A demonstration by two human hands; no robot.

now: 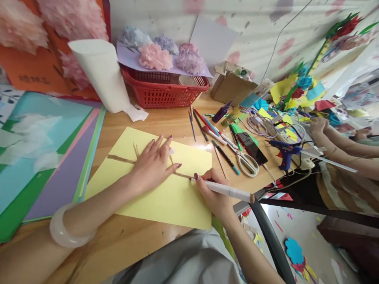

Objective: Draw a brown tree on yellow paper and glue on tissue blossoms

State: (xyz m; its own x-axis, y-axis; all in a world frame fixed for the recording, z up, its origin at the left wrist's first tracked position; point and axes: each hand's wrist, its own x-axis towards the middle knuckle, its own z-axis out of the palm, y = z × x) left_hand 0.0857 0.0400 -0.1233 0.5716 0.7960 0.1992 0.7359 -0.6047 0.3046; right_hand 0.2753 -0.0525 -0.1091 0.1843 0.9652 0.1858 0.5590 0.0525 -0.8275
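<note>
A sheet of yellow paper (142, 207) lies on the wooden table, with a brown branch-like line (120, 159) drawn across it and thinner strokes rising from it. My left hand (155, 161) rests on the sheet with its fingers spread, covering the middle of the line. In my right hand (216, 197) is a white marker (227, 190) with a brown end cap. Its dark tip touches or nearly touches the paper near the right end of the drawn line.
Pens, brushes, scissors (248, 163), a phone (251, 146) and a blue glue gun (286, 154) lie to the right. Behind stand a red basket (168, 96) and a paper towel roll (102, 75). Coloured paper (56, 181) is stacked left. Another person's arms (340, 146) are at far right.
</note>
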